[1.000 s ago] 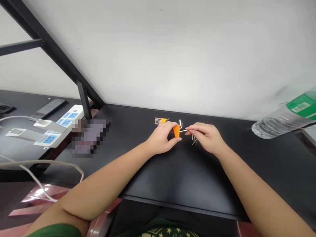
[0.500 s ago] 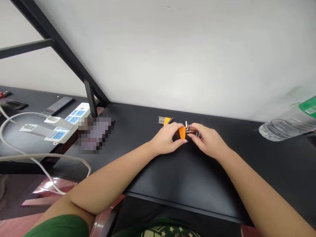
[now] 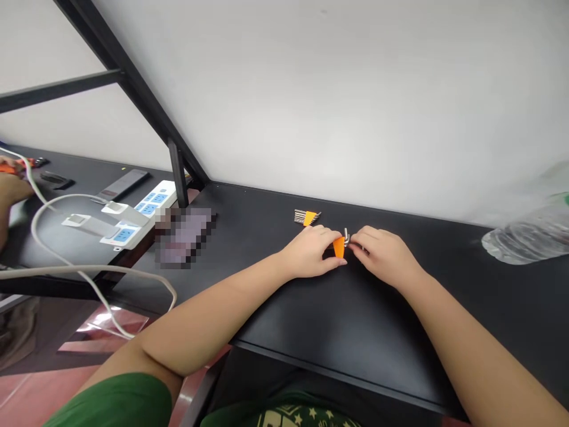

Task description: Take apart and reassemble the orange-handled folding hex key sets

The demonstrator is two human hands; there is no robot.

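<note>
Head view: left hand (image 3: 316, 252) is clamping an orange holder (image 3: 339, 248) toward the table's (image 3: 320, 314) far edge; right hand (image 3: 384, 256) is bunching fingers beside bent metal keys (image 3: 347, 236), grip unclear. Another holder (image 3: 310, 219), apparently filled, is lying nearer that edge; any unfilled slots aren't showing.

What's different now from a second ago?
The right hand has moved closer to the orange hex-key holder; the key it pinched then can't be made out clearly now. The view swung left, bringing another person's hand into sight. The left hand still grips the holder; the second hex-key set stays on the table.
</note>
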